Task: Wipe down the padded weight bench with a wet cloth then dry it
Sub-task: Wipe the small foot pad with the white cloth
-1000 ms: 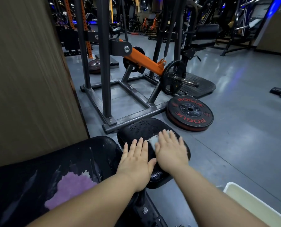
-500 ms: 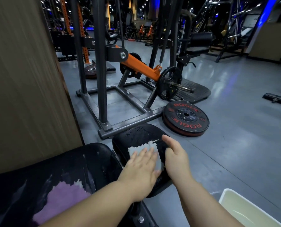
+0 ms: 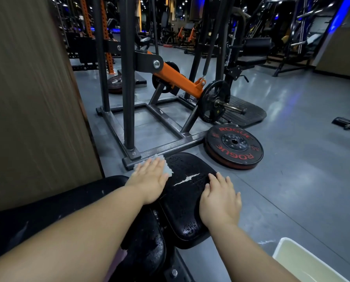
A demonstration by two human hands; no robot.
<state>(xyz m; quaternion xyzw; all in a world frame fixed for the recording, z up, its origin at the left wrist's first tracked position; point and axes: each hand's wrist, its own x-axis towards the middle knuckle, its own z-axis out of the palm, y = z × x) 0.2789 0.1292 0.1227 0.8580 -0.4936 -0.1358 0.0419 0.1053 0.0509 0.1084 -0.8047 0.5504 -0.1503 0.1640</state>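
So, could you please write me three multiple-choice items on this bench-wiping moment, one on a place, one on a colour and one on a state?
1. Where is the cloth? A under the left hand, at the seat pad's far left corner; B under the right hand; C on the weight plate.
2. What colour is the plate's lettering? A yellow; B red; C blue.
3. How is the right hand? A gripping the cloth; B out of view; C flat on the pad.
Answers: 1 A, the cloth peeks out beyond the left hand; 2 B, ROGUE reads red on black; 3 C, its fingers lie straight at the pad's right edge.
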